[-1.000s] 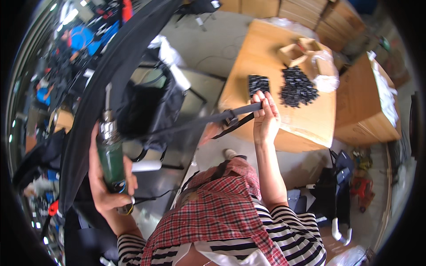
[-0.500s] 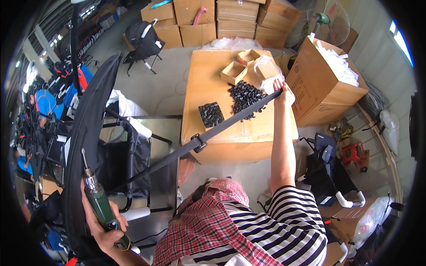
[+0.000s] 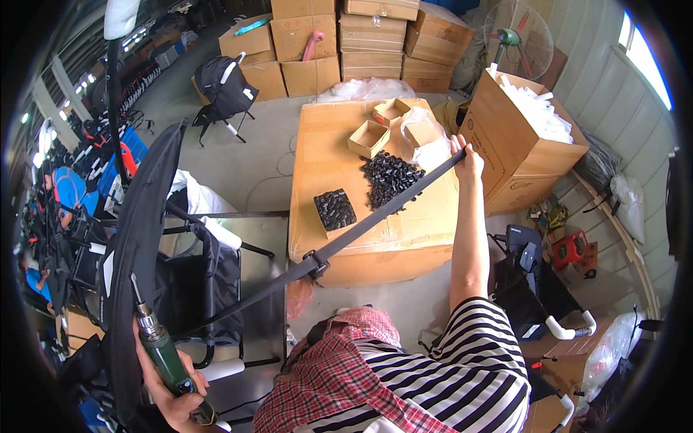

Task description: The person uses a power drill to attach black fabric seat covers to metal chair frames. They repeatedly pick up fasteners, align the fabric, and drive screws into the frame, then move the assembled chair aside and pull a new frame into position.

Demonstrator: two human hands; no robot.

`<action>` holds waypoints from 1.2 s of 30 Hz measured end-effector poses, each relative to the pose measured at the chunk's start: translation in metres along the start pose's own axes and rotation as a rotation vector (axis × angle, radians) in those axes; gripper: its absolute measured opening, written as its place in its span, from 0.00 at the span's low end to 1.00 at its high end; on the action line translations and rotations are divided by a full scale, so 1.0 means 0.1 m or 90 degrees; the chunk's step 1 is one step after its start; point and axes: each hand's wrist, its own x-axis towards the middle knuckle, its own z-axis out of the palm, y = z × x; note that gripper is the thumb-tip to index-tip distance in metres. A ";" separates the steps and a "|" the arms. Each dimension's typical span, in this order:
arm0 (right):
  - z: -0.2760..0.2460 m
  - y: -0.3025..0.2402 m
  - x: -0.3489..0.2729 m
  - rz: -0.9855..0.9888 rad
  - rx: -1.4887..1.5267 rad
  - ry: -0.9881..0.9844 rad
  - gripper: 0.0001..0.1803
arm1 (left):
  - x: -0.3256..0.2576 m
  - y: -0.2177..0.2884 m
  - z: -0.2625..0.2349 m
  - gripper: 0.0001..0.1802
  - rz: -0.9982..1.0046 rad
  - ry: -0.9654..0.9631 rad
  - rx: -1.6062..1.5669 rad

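Observation:
My left hand (image 3: 160, 393) is wrapped around a green electric screwdriver (image 3: 170, 363), its metal bit pointing up and away. The hand is beside a black fabric panel (image 3: 141, 238) of a stroller; whether the fingers also grip the panel is hidden. Out to the right, my right hand (image 3: 469, 160) is closed on the end of a black webbing strap (image 3: 379, 214). The strap runs taut and slanting down to the left, toward the black stroller (image 3: 184, 278). A black buckle (image 3: 315, 265) sits partway along it. Where the strap's lower end joins is hidden.
A carton-topped table (image 3: 317, 144) bears a pile of small black plastic parts (image 3: 390, 177), a filled box (image 3: 336, 209) and small open boxes (image 3: 369, 138). Right of it stands a large carton (image 3: 498, 137) of white tubes. Stroller frames (image 3: 541, 289) lie at right; a fan (image 3: 509, 37) stands behind.
My right hand has drawn the strap end a little farther right, past the table's edge, its fingers more closed. The buckle sits slightly nearer me. The view has shifted; my left hand keeps its hold.

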 end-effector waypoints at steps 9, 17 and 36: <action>-0.23 0.14 0.75 0.084 0.101 -0.132 0.21 | -0.05 0.05 0.05 0.77 0.037 0.044 0.024; 0.61 0.25 -0.08 -0.117 -0.267 -0.254 0.19 | 0.10 0.11 0.07 0.75 0.055 0.050 -0.026; 2.58 2.32 -4.68 -0.540 -0.344 -0.794 0.14 | 0.13 0.18 0.04 0.72 0.106 0.037 -0.012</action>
